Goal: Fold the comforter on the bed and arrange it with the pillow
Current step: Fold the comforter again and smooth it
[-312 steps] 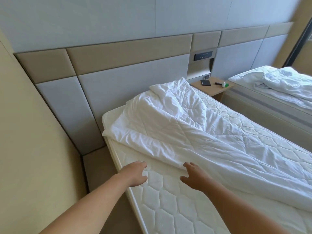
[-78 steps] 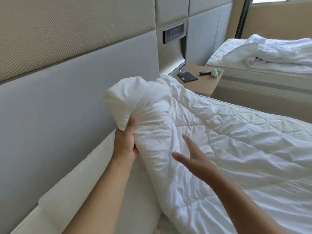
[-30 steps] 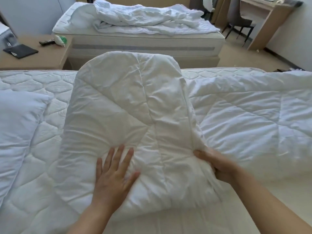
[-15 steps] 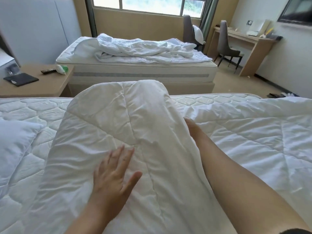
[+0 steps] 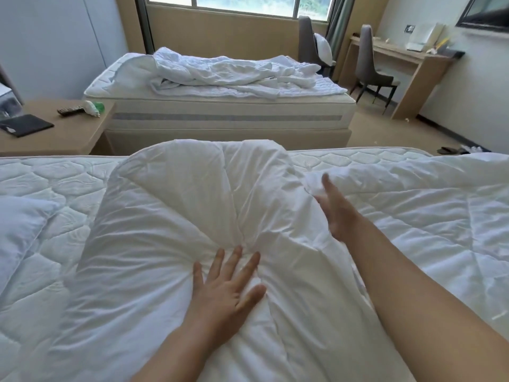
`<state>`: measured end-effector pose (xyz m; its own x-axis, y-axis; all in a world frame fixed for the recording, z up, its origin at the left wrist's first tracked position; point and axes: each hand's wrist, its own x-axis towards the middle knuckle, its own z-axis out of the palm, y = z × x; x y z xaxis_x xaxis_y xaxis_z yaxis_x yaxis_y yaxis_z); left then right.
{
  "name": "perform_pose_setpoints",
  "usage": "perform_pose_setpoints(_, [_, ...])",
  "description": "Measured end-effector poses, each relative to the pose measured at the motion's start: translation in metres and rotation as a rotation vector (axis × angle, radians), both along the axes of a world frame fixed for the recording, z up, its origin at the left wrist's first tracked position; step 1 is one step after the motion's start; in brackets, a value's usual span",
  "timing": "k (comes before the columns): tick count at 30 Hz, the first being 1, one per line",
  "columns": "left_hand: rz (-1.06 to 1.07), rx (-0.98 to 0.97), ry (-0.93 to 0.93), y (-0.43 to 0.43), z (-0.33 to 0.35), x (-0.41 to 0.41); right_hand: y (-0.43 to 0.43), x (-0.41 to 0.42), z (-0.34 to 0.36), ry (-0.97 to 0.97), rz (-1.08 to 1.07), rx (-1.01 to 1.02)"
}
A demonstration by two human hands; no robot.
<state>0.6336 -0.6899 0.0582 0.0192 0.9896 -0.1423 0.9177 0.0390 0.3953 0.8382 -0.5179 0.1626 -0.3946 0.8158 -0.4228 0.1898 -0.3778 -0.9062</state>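
The comforter (image 5: 192, 216) lies on the mattress (image 5: 55, 175) to the right of the pillow (image 5: 19, 230). Its near portion is doubled into a thick, rounded stack, apart from the pillow with a strip of bare quilted mattress between them. The unfolded remainder stretches on from the stack's far side, away from the pillow, with its long axis running along the bed toward the right edge of view. The left hand (image 5: 225, 288) rests flat on top of the stack with fingers spread and straight, pressing the cloth into radiating creases. The right hand (image 5: 336, 208) is at the flank of the stack that faces away from the pillow, just where the loose length begins. Its fingers look straight and apart from any grip, though the hand is blurred. That hand is the nearer one to the unfolded length, so the next fold probably falls to it: drawing that length back toward the pillow and over the stack while the left hand pins the layers. Beyond the pillow's side stand a nightstand (image 5: 68, 133) and a second bed (image 5: 220, 106).
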Motion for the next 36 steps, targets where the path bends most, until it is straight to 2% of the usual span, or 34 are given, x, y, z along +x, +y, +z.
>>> perform_pose_setpoints(1, [-0.002, -0.009, 0.0, 0.0, 0.0, 0.0, 0.002, -0.001, 0.007, 0.078, 0.047, -0.053])
perform_pose_setpoints(2, [-0.005, -0.018, 0.003, 0.001, 0.001, 0.001, 0.007, -0.005, 0.01, 0.057, 0.072, -0.03])
perform_pose_setpoints(4, [-0.005, -0.035, 0.009, 0.002, 0.004, 0.002, 0.013, -0.02, 0.004, -0.227, 0.081, 0.149])
perform_pose_setpoints(6, [-0.009, -0.043, 0.017, 0.0, 0.008, 0.002, 0.017, -0.035, -0.004, -0.5, -0.021, 0.374])
perform_pose_setpoints(10, [-0.07, -0.01, 0.005, -0.004, 0.016, 0.0, 0.025, -0.024, -0.009, -0.647, -0.235, 0.722])
perform_pose_setpoints(12, [-0.112, -0.012, 0.07, -0.006, 0.015, 0.005, 0.022, -0.01, -0.025, -0.722, -0.282, 0.72])
perform_pose_setpoints(15, [-0.123, 0.016, 0.202, -0.015, 0.01, 0.024, 0.019, -0.001, -0.063, -0.857, -0.144, 0.514])
perform_pose_setpoints(17, [-0.114, 0.01, 0.208, -0.021, 0.011, 0.029, 0.019, -0.008, -0.057, -0.957, -0.091, 0.456])
perform_pose_setpoints(18, [-0.117, 0.013, 0.19, -0.021, 0.013, 0.026, 0.018, -0.015, -0.046, -1.011, -0.083, 0.49])
perform_pose_setpoints(20, [-0.084, 0.086, 0.124, -0.019, 0.019, 0.013, 0.002, -0.033, -0.02, -1.063, -0.078, 0.685])
perform_pose_setpoints(22, [-0.003, 0.227, 0.029, -0.013, 0.028, -0.001, -0.036, -0.058, -0.003, -1.047, -0.024, 1.033])
perform_pose_setpoints(24, [0.058, 0.316, 0.142, -0.009, 0.035, -0.014, -0.068, -0.078, -0.013, -1.06, 0.152, 1.263])
perform_pose_setpoints(25, [0.098, 0.295, 0.24, -0.01, 0.038, -0.022, -0.076, -0.08, -0.026, -1.117, 0.251, 1.251])
perform_pose_setpoints(27, [0.212, 0.164, 0.339, -0.017, 0.031, -0.046, -0.07, -0.063, -0.06, -1.238, 0.321, 1.059])
perform_pose_setpoints(30, [0.365, 0.082, 0.321, -0.037, 0.005, -0.089, -0.055, -0.02, -0.111, -1.168, 0.209, 0.782])
perform_pose_setpoints(33, [0.443, 0.073, 0.225, -0.04, -0.021, -0.105, -0.063, -0.018, -0.142, -1.083, 0.141, 0.806])
perform_pose_setpoints(36, [0.458, 0.11, 0.205, -0.037, -0.048, -0.097, -0.063, -0.024, -0.161, -1.032, 0.049, 0.874])
